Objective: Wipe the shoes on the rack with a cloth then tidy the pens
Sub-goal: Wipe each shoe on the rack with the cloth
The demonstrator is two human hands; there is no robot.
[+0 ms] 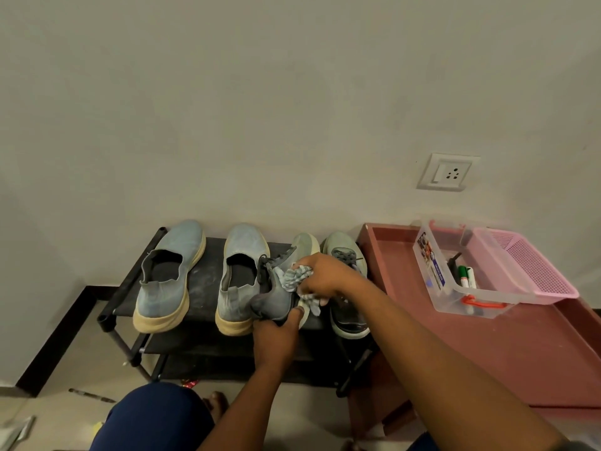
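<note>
Knit-fabric shoes (169, 275), woven cloth (294, 276), clear plastic box (455, 281)

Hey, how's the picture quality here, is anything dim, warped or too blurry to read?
Head view: dim, flat indoor light with a greenish-grey cast; wide-angle lens bows the skirting and stretches the right hand's forearm; the rack shelf and lower tiers sink into shadow; the label on the clear box is too soft to read; the cloth looks slightly smeared.

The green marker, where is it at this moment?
In the head view the green marker lies on the right side, inside the clear plastic box, next to a white marker and left of the pink basket.
</note>
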